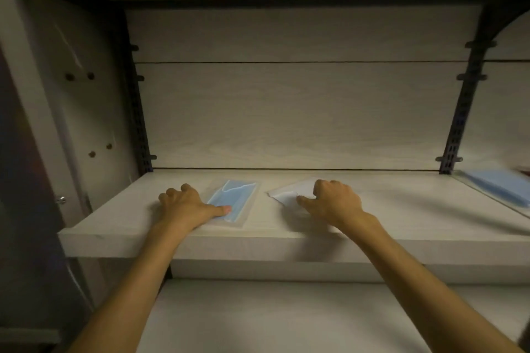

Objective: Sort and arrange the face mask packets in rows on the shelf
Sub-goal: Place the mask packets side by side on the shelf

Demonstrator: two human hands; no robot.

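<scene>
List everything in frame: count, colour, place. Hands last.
blue mask packet: 1, blue in clear wrap, flat on the shelf, left of centre
white mask packet: 1, white, on the shelf, right of the blue one, apart from it
mask stack: 1 stack, blue, far right, count unclear
shelf: 1, pale wood grain, middle of the view
brackets: 2, black, at the back corners
left hand: 1, thumb on the blue mask packet
right hand: 1, fingers curled on the white mask packet
</scene>
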